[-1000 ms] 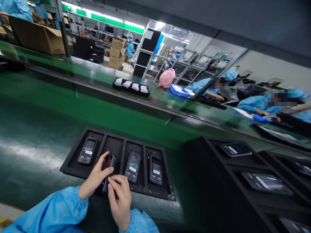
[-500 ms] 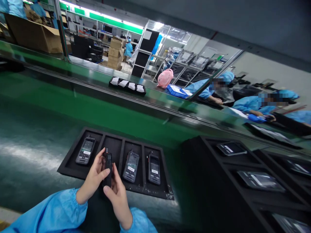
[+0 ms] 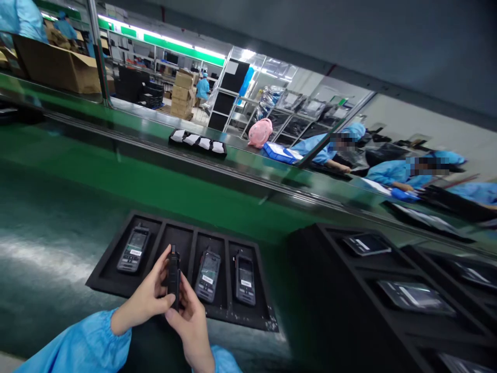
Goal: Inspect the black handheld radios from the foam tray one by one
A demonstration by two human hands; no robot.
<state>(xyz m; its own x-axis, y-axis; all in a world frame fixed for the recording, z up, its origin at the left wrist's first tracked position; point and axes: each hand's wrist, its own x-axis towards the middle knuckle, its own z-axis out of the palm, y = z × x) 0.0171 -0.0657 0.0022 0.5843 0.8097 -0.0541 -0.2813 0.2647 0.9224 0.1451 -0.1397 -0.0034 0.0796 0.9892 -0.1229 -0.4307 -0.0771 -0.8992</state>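
I hold the handset (image 3: 173, 272) edge-on between both grips, left hand (image 3: 145, 300) and right hand (image 3: 190, 324) closed on it, long axis pointing far, over the tray's (image 3: 116, 259) empty second slot.

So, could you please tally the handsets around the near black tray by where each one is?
Handsets lying in the black tray: 3, at and
Handset held edge-on by the left hand and right hand: 1
Total: 4
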